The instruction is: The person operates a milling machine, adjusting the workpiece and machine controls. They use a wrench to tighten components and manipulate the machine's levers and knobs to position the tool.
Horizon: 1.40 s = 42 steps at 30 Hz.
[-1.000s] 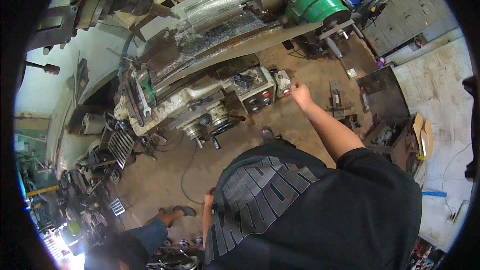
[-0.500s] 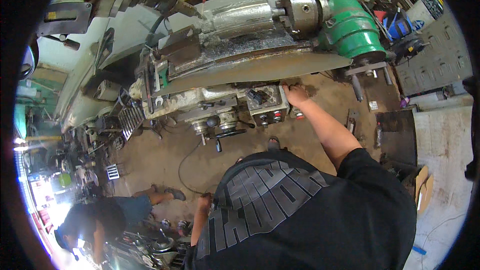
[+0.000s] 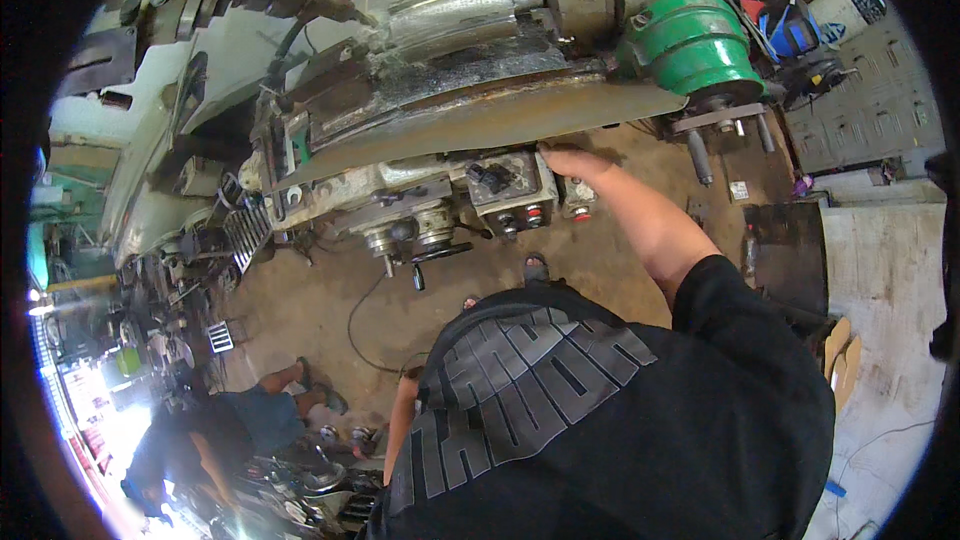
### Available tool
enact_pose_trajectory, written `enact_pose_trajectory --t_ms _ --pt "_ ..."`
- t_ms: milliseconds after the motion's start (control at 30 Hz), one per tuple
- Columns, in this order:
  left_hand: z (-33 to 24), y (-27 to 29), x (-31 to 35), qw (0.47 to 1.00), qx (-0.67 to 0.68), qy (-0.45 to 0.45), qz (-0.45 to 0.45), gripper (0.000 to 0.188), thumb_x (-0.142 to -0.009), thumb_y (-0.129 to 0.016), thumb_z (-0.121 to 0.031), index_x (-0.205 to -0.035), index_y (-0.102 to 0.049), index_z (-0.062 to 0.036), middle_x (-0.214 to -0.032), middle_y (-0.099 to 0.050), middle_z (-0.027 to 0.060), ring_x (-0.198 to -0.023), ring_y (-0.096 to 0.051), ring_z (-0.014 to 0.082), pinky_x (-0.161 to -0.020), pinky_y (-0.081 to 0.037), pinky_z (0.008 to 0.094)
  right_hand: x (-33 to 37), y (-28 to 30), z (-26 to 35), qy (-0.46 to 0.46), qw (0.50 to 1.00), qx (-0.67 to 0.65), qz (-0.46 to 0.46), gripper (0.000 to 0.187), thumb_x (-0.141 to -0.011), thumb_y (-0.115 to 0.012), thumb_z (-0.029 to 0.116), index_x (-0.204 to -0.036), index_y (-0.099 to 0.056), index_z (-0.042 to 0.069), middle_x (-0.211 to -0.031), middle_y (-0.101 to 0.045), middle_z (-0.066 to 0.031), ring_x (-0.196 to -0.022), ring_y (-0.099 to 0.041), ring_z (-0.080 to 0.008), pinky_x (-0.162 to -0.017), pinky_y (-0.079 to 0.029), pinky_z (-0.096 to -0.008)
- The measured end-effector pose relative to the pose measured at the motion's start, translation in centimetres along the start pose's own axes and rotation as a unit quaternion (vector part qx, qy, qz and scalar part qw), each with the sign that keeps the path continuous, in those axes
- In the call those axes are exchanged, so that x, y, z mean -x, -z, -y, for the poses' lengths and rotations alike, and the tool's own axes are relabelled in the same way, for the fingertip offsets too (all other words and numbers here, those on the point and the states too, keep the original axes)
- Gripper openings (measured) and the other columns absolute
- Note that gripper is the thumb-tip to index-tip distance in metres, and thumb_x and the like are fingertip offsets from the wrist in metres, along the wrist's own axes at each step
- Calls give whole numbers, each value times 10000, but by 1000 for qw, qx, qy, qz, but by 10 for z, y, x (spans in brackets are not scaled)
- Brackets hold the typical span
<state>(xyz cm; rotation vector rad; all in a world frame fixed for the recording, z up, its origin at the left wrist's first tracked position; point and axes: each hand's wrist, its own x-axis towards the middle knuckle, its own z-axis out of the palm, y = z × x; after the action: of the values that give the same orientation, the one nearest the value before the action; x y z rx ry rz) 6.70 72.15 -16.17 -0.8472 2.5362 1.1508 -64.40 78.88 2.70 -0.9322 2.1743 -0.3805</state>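
Observation:
My right arm stretches forward, and my right hand is at the far right corner of a grey control box on the milling machine. Its fingers are mostly hidden by the box and the metal sheet above, so their grip is unclear. The box carries a dark switch knob and red and black push buttons. My left arm hangs at my side, with the left hand partly behind my shirt and its fingers out of sight. Above the box, a silvery cylindrical workpiece sits beside a chuck.
A green dividing head stands at the right end of the table. A curved metal sheet hangs over the front. Below it are a handwheel and a loose cable. Another person bends down at the lower left.
The view has shifted, so the machine appears slightly further left and higher. My right hand stays by the control box, its fingers now less visible. The other person has moved lower.

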Motion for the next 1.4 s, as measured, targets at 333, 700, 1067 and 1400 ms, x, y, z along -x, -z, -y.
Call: enact_pose_trajectory --t_ms 333,700,1067,1400 --pt "-44 14 36 832 400 382 -47 315 -971 -515 -275 -1205 -641 -106 -897 -673 69 -721 -615 183 -620 -479 353 -21 -21 -3 -2 990 105 -90 646 -1035 -242 501 -1518 -363 89 -1566 -346 -213 -1439 -342 -383 -1186 -269 -442" --pt "-50 -15 28 895 341 283 -48 353 -970 -571 -200 -1280 -590 -32 -1080 -729 77 -923 -687 215 -717 -534 365 -31 -33 -17 55 973 36 -222 504 -987 -385 411 -1257 -588 37 -1341 -574 -252 -1275 -499 -439 -1057 -407 -475" --pt "-3 -51 118 929 219 295 35 333 -968 -579 -201 -1266 -606 -55 -1056 -724 73 -861 -680 205 -672 -519 340 112 -170 28 -55 840 -494 -218 378 -1014 -525 383 -954 -604 18 -827 -603 -86 -745 -564 -263 -701 -459 -411" --pt "27 14 107 868 340 362 -35 317 -965 -586 -202 -1254 -620 -76 -1034 -720 70 -806 -673 196 -630 -504 318 57 -209 66 -155 772 -612 -75 355 -1003 -597 421 -964 -524 76 -770 -496 -3 -631 -453 -127 -574 -401 -276"
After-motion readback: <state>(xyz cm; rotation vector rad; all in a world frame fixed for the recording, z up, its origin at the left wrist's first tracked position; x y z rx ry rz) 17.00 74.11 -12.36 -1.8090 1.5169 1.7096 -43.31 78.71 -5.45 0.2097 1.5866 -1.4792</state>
